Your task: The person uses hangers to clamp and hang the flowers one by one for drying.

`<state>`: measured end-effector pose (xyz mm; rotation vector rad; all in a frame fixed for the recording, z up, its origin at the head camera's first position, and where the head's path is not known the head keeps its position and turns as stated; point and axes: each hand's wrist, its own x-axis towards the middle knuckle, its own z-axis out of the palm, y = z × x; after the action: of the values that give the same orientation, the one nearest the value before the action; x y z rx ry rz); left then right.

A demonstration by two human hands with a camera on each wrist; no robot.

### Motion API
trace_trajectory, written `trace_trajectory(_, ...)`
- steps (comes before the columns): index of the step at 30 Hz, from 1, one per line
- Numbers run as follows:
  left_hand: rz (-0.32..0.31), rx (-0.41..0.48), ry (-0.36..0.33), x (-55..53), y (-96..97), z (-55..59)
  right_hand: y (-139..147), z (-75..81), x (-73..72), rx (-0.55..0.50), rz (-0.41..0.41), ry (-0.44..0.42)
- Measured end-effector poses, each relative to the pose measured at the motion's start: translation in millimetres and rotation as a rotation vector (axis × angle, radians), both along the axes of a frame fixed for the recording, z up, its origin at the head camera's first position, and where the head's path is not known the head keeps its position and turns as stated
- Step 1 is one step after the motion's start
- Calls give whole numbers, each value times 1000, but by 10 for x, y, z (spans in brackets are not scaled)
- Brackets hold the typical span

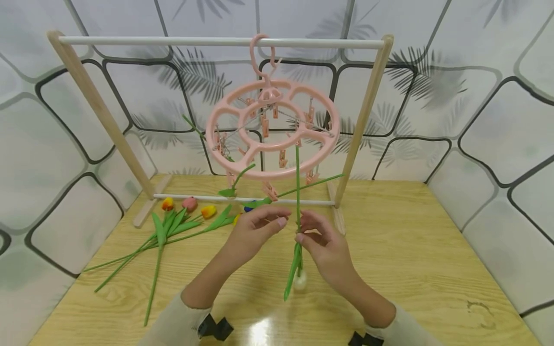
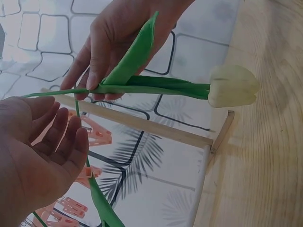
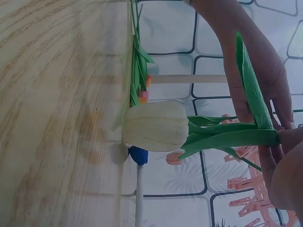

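Note:
My right hand (image 1: 326, 247) pinches the green stem of a white artificial tulip (image 1: 300, 279) between thumb and fingers. The tulip hangs upside down, bloom low over the table and stem rising toward the hanger's front rim. Beside the stem, my left hand (image 1: 257, 233) is held with loosely bent fingers and nothing in its grasp; in the left wrist view its palm (image 2: 38, 142) faces up. Above both hands is a round pink clip hanger (image 1: 272, 174) with several small clothespins. One front clothespin (image 1: 270, 191) has a green stem (image 1: 311, 183) at it, slanting up to the right.
The hanger hooks over the white bar (image 1: 173, 41) of a wood-legged rack. Several tulips, among them a pink one (image 1: 189, 203), lie on the table (image 1: 411, 269) at left. A blue bloom (image 3: 138, 155) shows behind the white tulip. Patterned walls (image 1: 489, 120) enclose the table.

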<state>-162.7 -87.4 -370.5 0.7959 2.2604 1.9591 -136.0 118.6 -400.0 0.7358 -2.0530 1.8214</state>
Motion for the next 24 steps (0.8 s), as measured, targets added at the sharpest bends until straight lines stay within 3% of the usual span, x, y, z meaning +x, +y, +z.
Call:
trace_trajectory(17,-1,-17,5,0,0,-1,76,71,-17,7,-52,-71)
trace_trajectory(20,23,-49,45,-2,-4,8,90,87,-23,0,-64,-63)
trace_trajectory(24,105,-100,177,-23,-10,62,114,119,-47,-25,-97,-32)
